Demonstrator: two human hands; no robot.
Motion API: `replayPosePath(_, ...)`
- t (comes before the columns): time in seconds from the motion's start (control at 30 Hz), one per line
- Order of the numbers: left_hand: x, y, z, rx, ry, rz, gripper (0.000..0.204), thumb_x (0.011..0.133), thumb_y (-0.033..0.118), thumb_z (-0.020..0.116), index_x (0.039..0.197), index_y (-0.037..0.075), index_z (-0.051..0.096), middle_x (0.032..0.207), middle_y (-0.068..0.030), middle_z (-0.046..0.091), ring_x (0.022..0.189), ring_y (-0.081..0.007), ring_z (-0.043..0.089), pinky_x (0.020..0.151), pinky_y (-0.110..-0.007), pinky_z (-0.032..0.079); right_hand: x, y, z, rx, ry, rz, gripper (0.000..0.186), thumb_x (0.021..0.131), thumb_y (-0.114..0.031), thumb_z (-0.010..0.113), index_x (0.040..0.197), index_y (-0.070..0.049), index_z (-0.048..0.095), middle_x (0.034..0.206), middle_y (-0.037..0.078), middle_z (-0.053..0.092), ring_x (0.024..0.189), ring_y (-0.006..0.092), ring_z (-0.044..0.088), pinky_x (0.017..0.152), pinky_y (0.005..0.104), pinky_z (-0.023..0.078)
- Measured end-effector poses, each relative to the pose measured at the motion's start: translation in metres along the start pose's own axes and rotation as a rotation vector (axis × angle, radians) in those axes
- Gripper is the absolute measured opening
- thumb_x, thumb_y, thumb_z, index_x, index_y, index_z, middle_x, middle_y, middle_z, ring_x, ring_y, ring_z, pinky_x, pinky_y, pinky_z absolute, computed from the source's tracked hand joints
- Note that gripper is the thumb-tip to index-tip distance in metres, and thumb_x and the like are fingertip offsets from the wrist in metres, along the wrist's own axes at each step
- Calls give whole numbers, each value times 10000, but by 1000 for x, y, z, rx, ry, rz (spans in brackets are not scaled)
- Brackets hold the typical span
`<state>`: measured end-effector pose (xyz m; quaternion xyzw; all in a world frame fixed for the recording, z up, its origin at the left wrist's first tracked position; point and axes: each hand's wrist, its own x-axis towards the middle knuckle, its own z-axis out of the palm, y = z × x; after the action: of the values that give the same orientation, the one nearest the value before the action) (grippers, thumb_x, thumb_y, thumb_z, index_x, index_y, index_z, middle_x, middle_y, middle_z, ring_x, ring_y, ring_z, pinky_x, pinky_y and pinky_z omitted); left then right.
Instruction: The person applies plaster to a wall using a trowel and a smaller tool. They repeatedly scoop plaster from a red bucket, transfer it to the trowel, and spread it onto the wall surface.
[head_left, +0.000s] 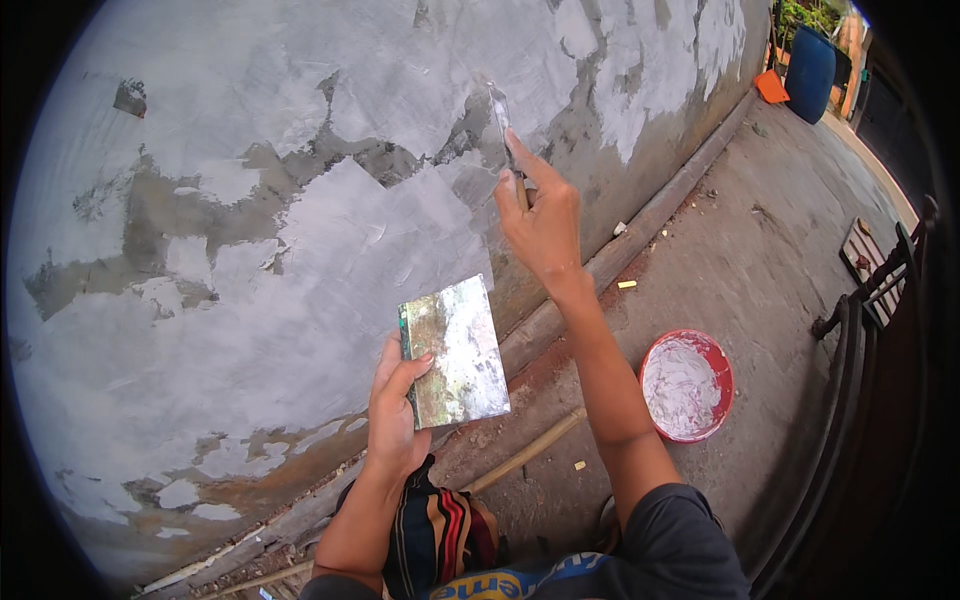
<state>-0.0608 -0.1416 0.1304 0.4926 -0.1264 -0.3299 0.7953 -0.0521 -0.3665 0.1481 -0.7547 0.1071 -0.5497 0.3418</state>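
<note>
My right hand [540,215] grips the handle of a putty knife [502,112], its index finger stretched along the tool. The knife's narrow blade is at the grey wall [390,230], which carries uneven patches of pale putty with darker bare areas between them. Lower down, my left hand [398,395] is closed around the left edge of a flat rectangular plate [458,350], thumb on top. White putty smears cover much of that plate. To the right, on the ground, a red tub [727,405] holds whitish putty [682,388].
A bamboo pole [530,450] lies near the wall's foot, beside a raised ledge [640,245]. Small yellow pieces [627,285] dot the concrete ground [740,260]. Dark metal bars [840,400] run along the right. Far off stand a blue barrel [810,75] and an orange object [771,87].
</note>
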Motion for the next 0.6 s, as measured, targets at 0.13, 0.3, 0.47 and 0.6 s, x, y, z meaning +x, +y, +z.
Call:
replayPosePath(0.13,0,-3,1,-15,-18,-23,408,889,78,463,1291,30,411,1120,-98,565,970,-172,602,816,-337,520,12,29,40,-59,153,-163,438,855,-67,581,1286,7,556,827,227,615,552,224,506,563,361,436)
replayPosePath(0.3,2,-6,1,11,-30,-39,412,888,81,464,1294,30,410,1118,-99,566,968,-174,603,815,-340,521,-20,13,39,19,-84,-17,499,857,-49,551,1332,76,464,830,248,581,710,370,586,673,419,469)
replayPosePath(0.47,-4,-4,6,0,0,-29,400,891,87,463,1285,36,414,1108,-93,568,958,-169,607,806,-337,527,6,-7,-9,15,-154,88,482,854,-59,557,1313,70,489,823,239,588,680,317,565,639,397,459)
replayPosePath(0.6,-2,-3,8,13,-37,-51,399,892,90,465,1284,38,412,1112,-95,567,947,-172,616,779,-341,540,-8,21,54,8,94,-104,438,860,-90,589,1276,42,551,756,196,594,592,167,504,572,322,440)
